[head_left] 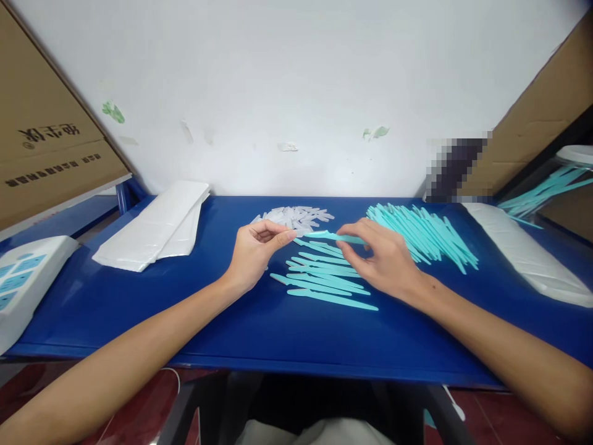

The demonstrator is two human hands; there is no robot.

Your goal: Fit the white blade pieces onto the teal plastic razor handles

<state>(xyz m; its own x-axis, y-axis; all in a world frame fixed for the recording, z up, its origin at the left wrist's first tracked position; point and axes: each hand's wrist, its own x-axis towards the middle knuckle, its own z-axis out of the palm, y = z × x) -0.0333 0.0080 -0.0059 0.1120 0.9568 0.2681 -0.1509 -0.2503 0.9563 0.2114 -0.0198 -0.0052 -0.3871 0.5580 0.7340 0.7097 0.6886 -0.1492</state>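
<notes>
My right hand (386,259) pinches a slim turquoise eyebrow razor (323,235) by its handle, holding it level above the blue table. Between the thumb and fingers of my left hand (252,250) is a small clear plastic cap (302,233), at the razor's left end. How far the cap covers that end, I cannot tell. Below my hands, several razors (331,298) lie in a loose row. Behind my left hand is a heap of clear caps (299,216). A bigger pile of turquoise razors (424,235) lies beyond my right hand.
White padded sheets (155,225) lie at the left, and another white padded sheet (528,253) at the right. A white box with blue labels (32,278) stands at the left edge. Cardboard (50,111) leans there; a clear jar holding turquoise sticks (551,185) is far right. A white wall (296,80) rises behind the table (231,340).
</notes>
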